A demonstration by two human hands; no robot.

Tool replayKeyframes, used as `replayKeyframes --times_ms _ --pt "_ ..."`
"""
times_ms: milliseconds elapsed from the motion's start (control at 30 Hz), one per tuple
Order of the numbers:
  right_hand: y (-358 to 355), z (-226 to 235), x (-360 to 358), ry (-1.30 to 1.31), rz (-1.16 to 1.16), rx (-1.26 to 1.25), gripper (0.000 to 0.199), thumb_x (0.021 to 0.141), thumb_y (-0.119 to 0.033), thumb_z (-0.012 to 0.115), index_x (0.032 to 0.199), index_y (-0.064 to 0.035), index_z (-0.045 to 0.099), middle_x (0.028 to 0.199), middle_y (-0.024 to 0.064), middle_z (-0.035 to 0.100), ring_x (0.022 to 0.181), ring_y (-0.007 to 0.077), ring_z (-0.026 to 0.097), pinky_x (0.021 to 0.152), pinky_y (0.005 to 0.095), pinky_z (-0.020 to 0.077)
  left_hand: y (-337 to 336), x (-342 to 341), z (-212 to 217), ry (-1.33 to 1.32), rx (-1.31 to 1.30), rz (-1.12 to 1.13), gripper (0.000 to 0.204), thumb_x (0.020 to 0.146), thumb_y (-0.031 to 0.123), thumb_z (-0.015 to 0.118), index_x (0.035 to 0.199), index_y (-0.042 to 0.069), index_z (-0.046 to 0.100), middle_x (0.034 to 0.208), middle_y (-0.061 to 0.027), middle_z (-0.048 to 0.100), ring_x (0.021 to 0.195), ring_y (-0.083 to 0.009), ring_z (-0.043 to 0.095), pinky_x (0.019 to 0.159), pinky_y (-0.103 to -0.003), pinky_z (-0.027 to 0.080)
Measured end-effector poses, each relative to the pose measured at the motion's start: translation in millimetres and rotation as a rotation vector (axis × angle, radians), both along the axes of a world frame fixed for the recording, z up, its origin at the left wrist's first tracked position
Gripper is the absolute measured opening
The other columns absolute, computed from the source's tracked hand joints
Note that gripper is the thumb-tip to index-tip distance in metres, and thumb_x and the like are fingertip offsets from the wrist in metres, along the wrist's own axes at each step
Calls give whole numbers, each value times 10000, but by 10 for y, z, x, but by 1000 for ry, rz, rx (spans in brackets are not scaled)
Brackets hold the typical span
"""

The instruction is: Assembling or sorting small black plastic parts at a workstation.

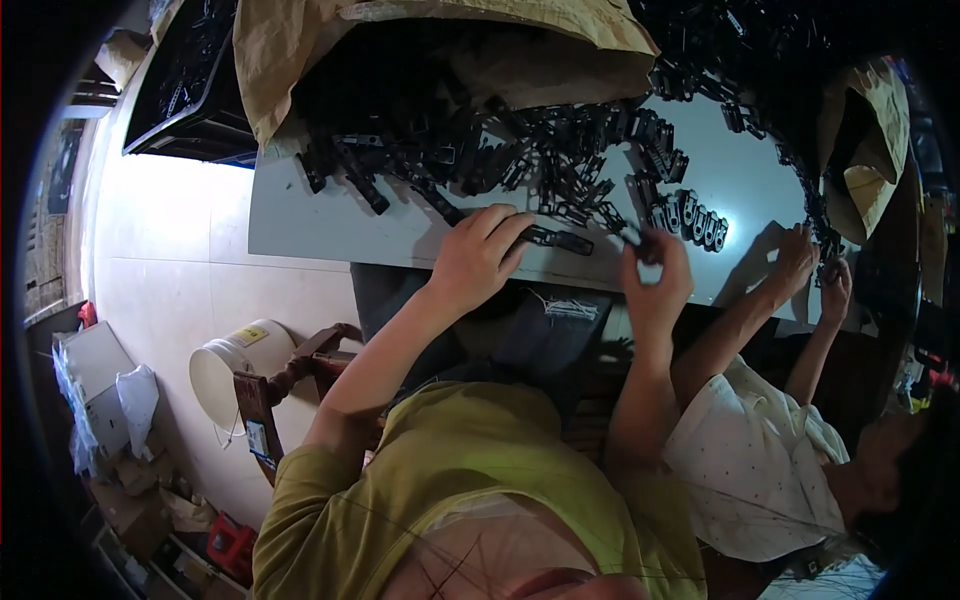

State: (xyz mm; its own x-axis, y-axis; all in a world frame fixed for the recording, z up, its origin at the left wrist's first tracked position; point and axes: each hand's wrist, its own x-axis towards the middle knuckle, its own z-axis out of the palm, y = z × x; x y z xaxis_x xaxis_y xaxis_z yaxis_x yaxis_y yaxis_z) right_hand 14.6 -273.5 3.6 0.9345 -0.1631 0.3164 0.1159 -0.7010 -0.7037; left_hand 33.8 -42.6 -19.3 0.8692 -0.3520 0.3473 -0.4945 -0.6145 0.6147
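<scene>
My left hand (pixel 478 256) rests on the grey table (pixel 300 215), fingers curled on a long black plastic part (pixel 555 238) near the front edge. My right hand (pixel 655 272) is raised just right of it, fingertips pinched on a small black part (pixel 648 243). A large heap of black plastic parts (pixel 480 150) spills across the table from under a brown paper sack (pixel 440 40). A short row of assembled black pieces (pixel 690 218) stands beyond my right hand.
A person in a white dotted top sits at my right, with both hands (pixel 812 268) at the table's right edge among more black parts. A white bucket (pixel 235 365) and wooden chair frame stand on the floor at left. A black crate (pixel 185 85) sits at the far left.
</scene>
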Motion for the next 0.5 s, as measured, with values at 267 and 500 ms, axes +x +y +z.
replayKeyframes --times_ms 267,500 --pt "138 108 -146 34 86 -193 284 719 -30 708 987 -14 616 929 115 565 830 288 576 737 356 474 196 -246 -11 11 -110 41 327 737 -24 673 1051 53 624 1006 -111 556 865 -282 578 726 -360 478" --pt "285 125 12 29 265 -416 295 694 -79 737 969 -24 647 944 96 537 838 281 547 717 383 451 422 -394 30 -3 -27 121 335 731 -46 654 1050 57 636 1012 -112 554 857 -278 567 719 -348 472"
